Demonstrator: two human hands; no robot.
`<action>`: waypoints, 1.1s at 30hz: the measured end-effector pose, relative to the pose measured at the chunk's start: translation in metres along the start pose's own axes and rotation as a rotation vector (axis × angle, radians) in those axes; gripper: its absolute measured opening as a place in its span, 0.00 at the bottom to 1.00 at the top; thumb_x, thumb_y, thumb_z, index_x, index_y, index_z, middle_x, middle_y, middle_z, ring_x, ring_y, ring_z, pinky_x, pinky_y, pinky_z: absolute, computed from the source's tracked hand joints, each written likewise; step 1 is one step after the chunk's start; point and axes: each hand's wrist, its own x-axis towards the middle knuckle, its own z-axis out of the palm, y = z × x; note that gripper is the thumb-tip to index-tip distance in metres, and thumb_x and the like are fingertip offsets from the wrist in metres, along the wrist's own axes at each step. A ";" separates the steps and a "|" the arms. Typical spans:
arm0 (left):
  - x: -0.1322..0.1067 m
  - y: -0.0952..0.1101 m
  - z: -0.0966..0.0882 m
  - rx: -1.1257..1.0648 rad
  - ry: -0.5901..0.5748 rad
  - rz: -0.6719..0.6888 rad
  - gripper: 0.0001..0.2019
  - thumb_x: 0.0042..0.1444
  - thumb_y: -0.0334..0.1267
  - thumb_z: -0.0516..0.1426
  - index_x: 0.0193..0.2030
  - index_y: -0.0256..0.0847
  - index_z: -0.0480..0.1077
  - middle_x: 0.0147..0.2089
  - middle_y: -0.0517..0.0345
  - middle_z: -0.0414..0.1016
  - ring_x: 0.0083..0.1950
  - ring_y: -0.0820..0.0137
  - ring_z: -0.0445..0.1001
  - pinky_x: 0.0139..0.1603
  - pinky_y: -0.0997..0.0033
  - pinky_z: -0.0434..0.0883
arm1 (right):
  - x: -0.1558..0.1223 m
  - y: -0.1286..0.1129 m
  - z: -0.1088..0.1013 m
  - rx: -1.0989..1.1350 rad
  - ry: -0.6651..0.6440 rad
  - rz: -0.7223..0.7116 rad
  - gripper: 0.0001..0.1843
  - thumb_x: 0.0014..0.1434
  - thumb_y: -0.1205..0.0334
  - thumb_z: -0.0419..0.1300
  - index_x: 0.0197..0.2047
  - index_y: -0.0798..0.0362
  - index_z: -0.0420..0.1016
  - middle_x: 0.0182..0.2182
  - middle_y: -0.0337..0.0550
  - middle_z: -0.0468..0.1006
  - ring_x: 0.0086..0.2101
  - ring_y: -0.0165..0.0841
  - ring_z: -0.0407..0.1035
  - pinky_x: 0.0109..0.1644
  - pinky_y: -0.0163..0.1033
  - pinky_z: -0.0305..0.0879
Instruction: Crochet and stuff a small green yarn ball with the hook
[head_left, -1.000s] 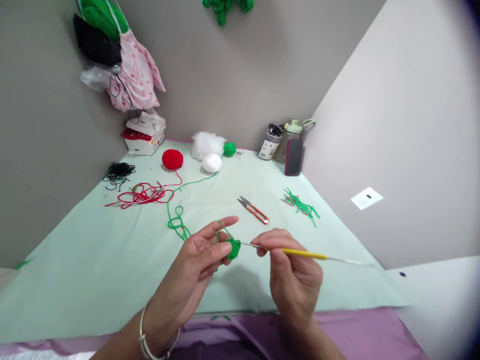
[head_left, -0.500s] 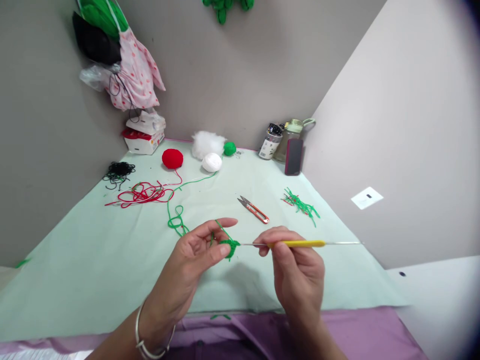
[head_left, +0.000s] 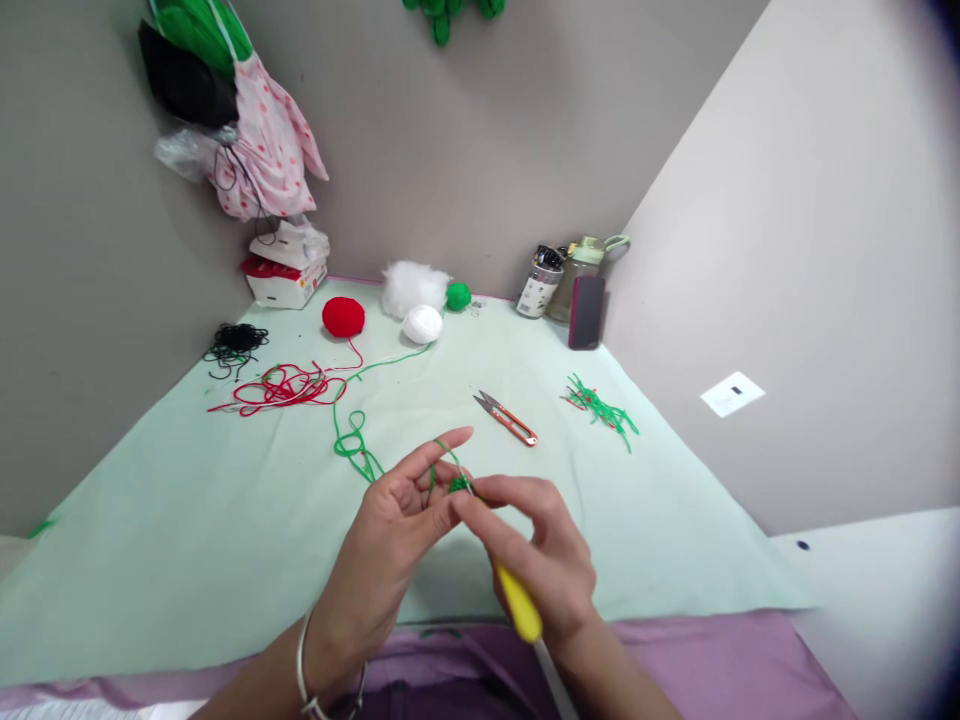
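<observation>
My left hand (head_left: 397,530) pinches a small piece of green crochet work (head_left: 459,484) between thumb and fingers. Over its raised index finger runs a strand of green yarn (head_left: 358,447), which trails back across the cloth. My right hand (head_left: 540,545) is closed on a crochet hook (head_left: 519,602) with a yellow handle, now slanting down toward me. The fingertips of both hands meet at the crochet work, and they hide much of it along with most of the hook's front shaft.
Orange thread snips (head_left: 507,418) lie beyond my hands. Green yarn scraps (head_left: 602,408) are to the right, tangled red yarn (head_left: 285,388) to the left. Farther back sit a red yarn ball (head_left: 343,317), a white ball (head_left: 423,324), white stuffing (head_left: 415,288) and a phone (head_left: 586,313).
My right hand has moved left to the crochet work. The hook has swung from level, pointing sideways, to a slant with its handle toward me. My left hand keeps its hold.
</observation>
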 end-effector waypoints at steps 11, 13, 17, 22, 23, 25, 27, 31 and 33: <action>0.000 0.004 0.000 0.047 -0.067 -0.027 0.18 0.53 0.41 0.74 0.52 0.54 0.85 0.37 0.62 0.74 0.35 0.75 0.62 0.35 0.77 0.63 | 0.011 0.004 -0.001 0.552 0.118 0.365 0.09 0.73 0.61 0.62 0.45 0.45 0.86 0.37 0.41 0.85 0.36 0.33 0.77 0.40 0.37 0.74; -0.001 0.001 0.000 0.112 -0.086 0.017 0.17 0.57 0.42 0.72 0.54 0.57 0.85 0.39 0.61 0.77 0.39 0.73 0.66 0.42 0.75 0.66 | 0.011 0.005 0.001 0.564 0.078 0.380 0.08 0.72 0.60 0.64 0.45 0.44 0.87 0.38 0.42 0.86 0.40 0.34 0.79 0.43 0.37 0.75; -0.002 0.000 -0.004 0.144 -0.081 0.041 0.14 0.62 0.45 0.68 0.55 0.59 0.84 0.42 0.61 0.77 0.45 0.69 0.69 0.50 0.71 0.67 | 0.009 0.007 0.002 0.590 0.134 0.468 0.08 0.72 0.61 0.64 0.46 0.43 0.87 0.37 0.40 0.86 0.34 0.30 0.77 0.40 0.35 0.74; -0.002 0.003 -0.006 0.181 -0.035 0.049 0.15 0.60 0.44 0.70 0.54 0.58 0.84 0.42 0.61 0.74 0.46 0.68 0.68 0.50 0.70 0.66 | 0.009 0.008 -0.001 0.689 0.155 0.547 0.10 0.73 0.57 0.62 0.43 0.47 0.85 0.36 0.41 0.85 0.32 0.29 0.75 0.40 0.36 0.74; -0.002 0.003 -0.006 0.195 -0.032 0.057 0.15 0.60 0.44 0.70 0.53 0.58 0.84 0.41 0.61 0.74 0.45 0.69 0.68 0.49 0.71 0.66 | 0.009 0.008 -0.001 0.697 0.149 0.550 0.10 0.74 0.57 0.62 0.43 0.47 0.85 0.36 0.41 0.86 0.32 0.29 0.76 0.40 0.36 0.75; -0.002 0.002 -0.007 0.221 -0.030 0.076 0.14 0.61 0.43 0.69 0.53 0.59 0.84 0.41 0.61 0.74 0.45 0.69 0.67 0.48 0.71 0.66 | 0.010 0.008 -0.003 0.696 0.131 0.540 0.11 0.75 0.57 0.60 0.44 0.47 0.84 0.37 0.40 0.86 0.33 0.28 0.76 0.41 0.35 0.75; -0.002 0.002 -0.007 0.253 -0.033 0.096 0.14 0.61 0.42 0.68 0.54 0.59 0.84 0.41 0.62 0.74 0.44 0.69 0.68 0.48 0.71 0.66 | 0.011 0.007 -0.004 0.664 0.111 0.509 0.11 0.75 0.58 0.59 0.44 0.46 0.84 0.38 0.39 0.86 0.34 0.28 0.77 0.41 0.35 0.75; -0.002 0.001 -0.008 0.367 -0.027 0.160 0.14 0.63 0.39 0.66 0.55 0.59 0.83 0.42 0.62 0.74 0.44 0.69 0.68 0.49 0.71 0.66 | 0.009 0.002 -0.008 0.475 0.067 0.396 0.11 0.76 0.64 0.57 0.47 0.45 0.83 0.39 0.39 0.85 0.35 0.29 0.77 0.42 0.36 0.75; -0.002 0.002 -0.008 0.439 0.001 0.213 0.15 0.64 0.36 0.66 0.54 0.58 0.83 0.42 0.62 0.73 0.44 0.69 0.68 0.50 0.71 0.66 | 0.007 -0.001 -0.009 0.365 0.030 0.299 0.12 0.75 0.67 0.57 0.50 0.45 0.82 0.40 0.40 0.85 0.37 0.31 0.77 0.43 0.38 0.74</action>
